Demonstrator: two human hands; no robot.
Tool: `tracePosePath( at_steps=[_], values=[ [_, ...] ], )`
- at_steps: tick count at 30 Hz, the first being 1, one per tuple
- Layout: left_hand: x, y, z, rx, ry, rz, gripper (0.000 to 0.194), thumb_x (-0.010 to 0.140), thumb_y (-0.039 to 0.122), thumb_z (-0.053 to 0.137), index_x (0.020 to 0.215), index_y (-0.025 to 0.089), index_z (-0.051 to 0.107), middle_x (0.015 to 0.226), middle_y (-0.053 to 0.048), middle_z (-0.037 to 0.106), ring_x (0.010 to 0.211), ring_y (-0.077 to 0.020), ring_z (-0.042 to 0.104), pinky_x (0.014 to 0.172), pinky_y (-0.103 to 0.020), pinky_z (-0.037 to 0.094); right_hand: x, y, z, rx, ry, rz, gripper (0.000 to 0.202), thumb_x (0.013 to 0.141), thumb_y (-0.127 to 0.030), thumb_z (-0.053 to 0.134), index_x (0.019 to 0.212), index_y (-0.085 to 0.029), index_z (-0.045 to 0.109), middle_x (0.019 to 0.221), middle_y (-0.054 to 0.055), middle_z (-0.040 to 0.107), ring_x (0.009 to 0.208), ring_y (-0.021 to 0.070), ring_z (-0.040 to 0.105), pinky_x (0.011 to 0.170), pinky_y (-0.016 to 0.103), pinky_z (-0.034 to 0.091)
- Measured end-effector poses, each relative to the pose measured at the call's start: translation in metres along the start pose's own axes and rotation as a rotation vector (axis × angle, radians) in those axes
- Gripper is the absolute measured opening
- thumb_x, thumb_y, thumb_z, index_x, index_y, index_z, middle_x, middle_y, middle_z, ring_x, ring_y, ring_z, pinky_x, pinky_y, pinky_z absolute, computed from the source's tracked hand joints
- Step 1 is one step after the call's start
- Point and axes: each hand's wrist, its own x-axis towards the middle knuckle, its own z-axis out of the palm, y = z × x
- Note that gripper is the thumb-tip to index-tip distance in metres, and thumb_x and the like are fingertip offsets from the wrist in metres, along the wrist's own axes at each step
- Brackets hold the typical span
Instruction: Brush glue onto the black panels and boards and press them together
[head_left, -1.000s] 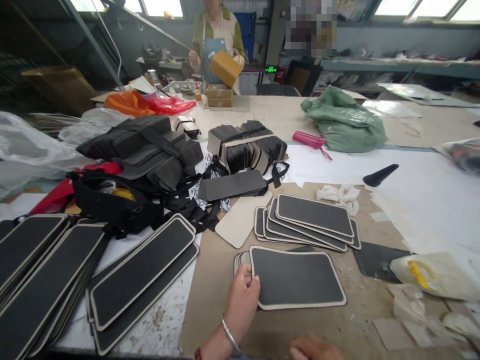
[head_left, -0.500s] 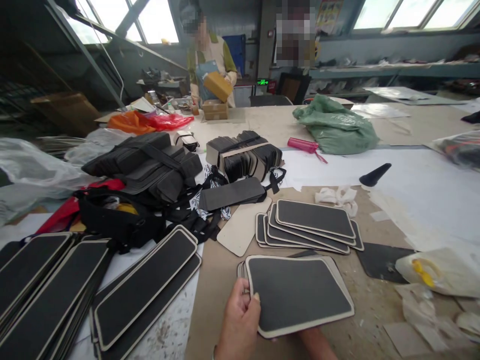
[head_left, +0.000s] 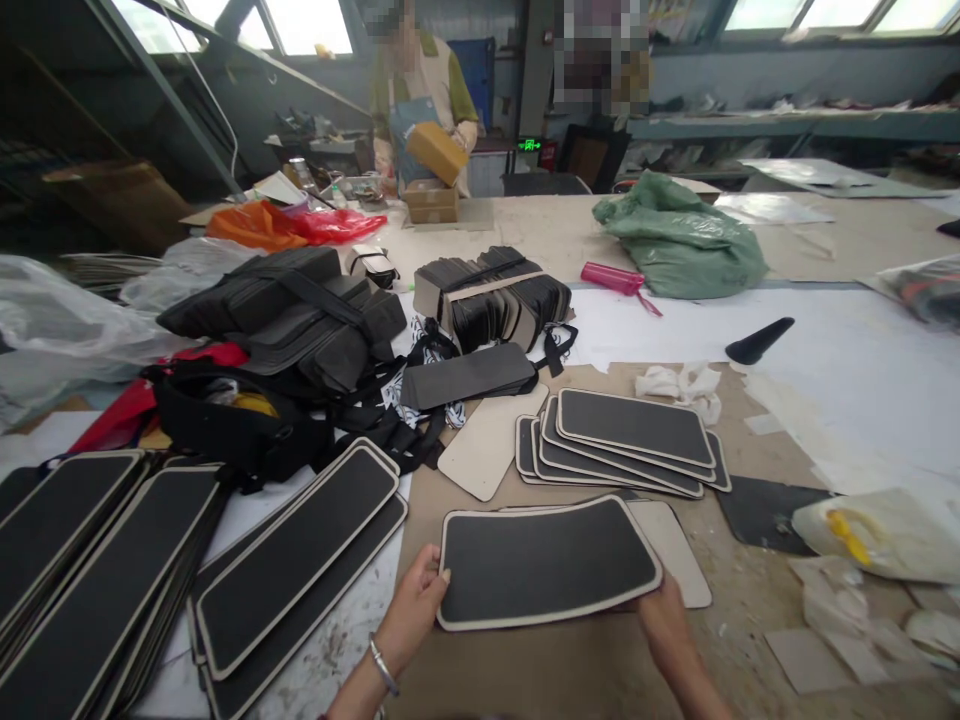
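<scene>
A black panel with a pale border (head_left: 547, 565) is held slightly bent above the brown work surface, one hand at each end. My left hand (head_left: 411, 612) is closed on its left edge, thumb on the front face; a bracelet circles that wrist. At its lower right corner my right hand (head_left: 664, 625) grips it, the fingers partly hidden behind. Beneath and behind it lies a pale panel (head_left: 675, 550). Just beyond is a fanned stack of bordered black panels (head_left: 634, 428).
Long bordered panels (head_left: 300, 560) lie in stacks at the left. Strapped black bundles (head_left: 285, 315), a banded bundle (head_left: 491, 300) and a green bag (head_left: 679, 235) stand farther back. A co-worker (head_left: 424, 100) holds a box across the table. A whitish bag (head_left: 885, 530) lies right.
The held panel has moved left and come away from the pieces behind it. My right hand has come out from underneath to its right end. My left hand has shifted left.
</scene>
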Motion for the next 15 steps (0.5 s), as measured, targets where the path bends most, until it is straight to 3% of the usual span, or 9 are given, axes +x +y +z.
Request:
tracePosePath(
  at_steps=[2,4,8,13,15],
  values=[
    [0.005,-0.01,-0.001,-0.002,0.006,0.008,0.041,0.06,0.054,0.062,0.075,0.022,0.04,0.049,0.009,0.051,0.047,-0.011,0.054,0.05,-0.023,0.041,0.005,-0.006,-0.01,0.267,-0.027,0.204,0.064,0.085,-0.053,0.018,0.07,-0.016,0.068,0.064,0.007,0.068,0.07,0.0173,0.066,0.069,0.029,0.053],
    [0.007,-0.014,-0.001,-0.007,0.012,0.011,0.041,0.06,0.053,0.061,0.076,0.022,0.041,0.05,0.008,0.052,0.049,-0.012,0.055,0.052,-0.025,0.042,0.01,-0.01,-0.016,0.45,-0.075,0.378,0.057,0.08,-0.06,0.032,0.073,-0.016,0.068,0.072,0.009,0.07,0.083,0.0219,0.065,0.075,0.032,0.052],
    [0.007,-0.007,0.001,0.0,0.037,0.038,0.036,0.063,0.05,0.059,0.076,0.021,0.043,0.051,0.008,0.054,0.049,-0.0126,0.055,0.053,-0.025,0.042,0.011,-0.01,-0.025,0.379,-0.172,0.422,0.042,0.063,-0.056,0.06,0.076,-0.017,0.067,0.084,0.009,0.07,0.097,0.0281,0.06,0.081,0.037,0.05],
    [0.005,-0.005,0.018,0.029,0.05,0.07,0.024,0.072,0.041,0.051,0.083,0.02,0.048,0.062,0.002,0.062,0.061,-0.0165,0.061,0.06,-0.029,0.048,0.005,0.011,-0.049,0.446,-0.157,0.547,0.039,0.061,-0.057,0.061,0.076,-0.022,0.066,0.086,0.008,0.07,0.1,0.0287,0.059,0.081,0.038,0.051],
    [0.003,-0.013,0.032,0.178,0.153,0.116,0.025,0.078,0.035,0.044,0.094,0.018,0.051,0.077,-0.005,0.066,0.077,-0.0211,0.064,0.068,-0.034,0.05,0.004,0.023,-0.058,0.465,-0.151,0.597,0.039,0.058,-0.057,0.063,0.073,-0.021,0.066,0.083,0.008,0.07,0.095,0.0301,0.061,0.079,0.039,0.052]
  ],
)
